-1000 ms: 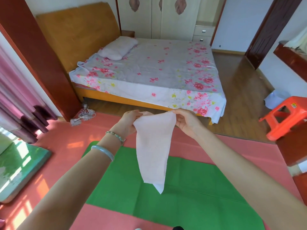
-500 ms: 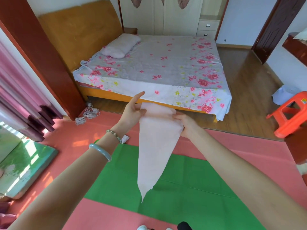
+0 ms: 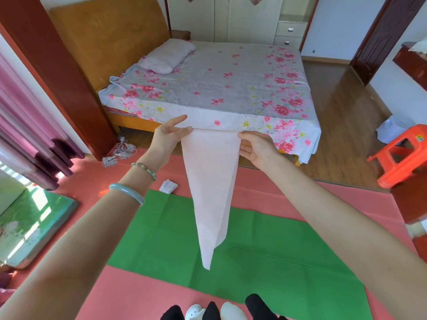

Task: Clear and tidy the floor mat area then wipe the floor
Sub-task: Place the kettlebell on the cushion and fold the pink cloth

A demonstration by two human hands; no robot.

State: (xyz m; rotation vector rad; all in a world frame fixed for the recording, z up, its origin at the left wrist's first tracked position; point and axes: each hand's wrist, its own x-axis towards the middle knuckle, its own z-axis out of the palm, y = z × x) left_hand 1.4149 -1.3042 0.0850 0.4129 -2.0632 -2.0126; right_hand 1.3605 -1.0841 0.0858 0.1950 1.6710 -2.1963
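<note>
A pale pink cloth (image 3: 211,181) hangs in the air in front of me, its top edge stretched flat and its lower end tapering to a point over the floor mat. My left hand (image 3: 167,137) pinches the cloth's top left corner, forefinger sticking out. My right hand (image 3: 255,147) grips the top right corner. Below lies a green mat (image 3: 265,257) on a larger salmon-pink floor mat (image 3: 138,287). A small white crumpled piece (image 3: 168,186) lies on the pink mat just beyond the green one's far left corner.
A bed (image 3: 219,88) with a flowered sheet stands straight ahead. A tangle of white cord (image 3: 120,151) lies by its near left foot. An orange plastic stool (image 3: 402,155) stands at the right, a green cushion (image 3: 30,225) at the left. White slippers (image 3: 217,311) show at the bottom.
The view has dropped and neared the bed. My hands have pulled the cloth's top edge wider and straighter, and my left hand's grip has shifted to the corner. The white piece has come into sight.
</note>
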